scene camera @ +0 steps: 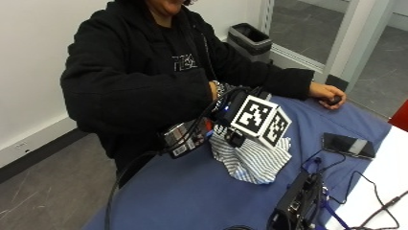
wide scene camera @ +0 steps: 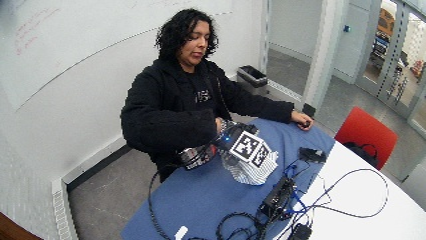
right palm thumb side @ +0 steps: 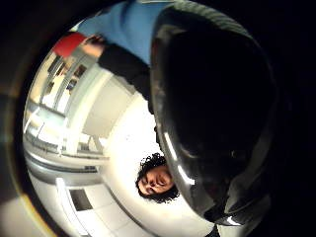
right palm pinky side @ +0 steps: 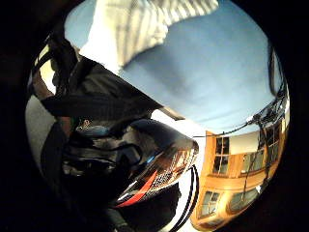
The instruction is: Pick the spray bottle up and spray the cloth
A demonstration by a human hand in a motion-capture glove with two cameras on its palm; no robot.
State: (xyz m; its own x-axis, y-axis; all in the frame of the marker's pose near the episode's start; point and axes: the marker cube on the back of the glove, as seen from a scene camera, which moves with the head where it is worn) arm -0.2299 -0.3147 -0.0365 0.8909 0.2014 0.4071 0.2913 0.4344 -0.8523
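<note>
The spray bottle (scene camera: 185, 137) sits left of centre in the outside view. It is a silver and dark body with a printed label, lying roughly level in the air above the near edge of the table (scene camera: 178, 191) and reaching toward the lower left from under the gloved right hand (scene camera: 224, 115). In both palm views a dark, glossy, rounded body (right palm pinky side: 145, 164) (right palm thumb side: 217, 113) fills much of the picture, so it is close to the palm. On the little finger side it shows a red stripe. The hand is raised just off the blue tabletop at mid frame and is mostly hidden from the outside, so I cannot tell whether it is closed round the bottle.

Directly below and to the right of the hand lies the cloth (scene camera: 255, 163), white with thin grey stripes. It is bunched in a loose heap on the blue surface, and the same striped folds show in the little finger side view (right palm pinky side: 135, 24).

The person's bare left hand (scene camera: 328, 93) rests on the table's far edge at upper right. A dark phone (scene camera: 347, 144) lies flat to the right of the cloth. A black box (scene camera: 296, 201) with cables stands at the lower right. A waste bin (scene camera: 250, 39) stands on the floor behind, and a red chair (wide scene camera: 363, 132) shows at the right in the wide view.
</note>
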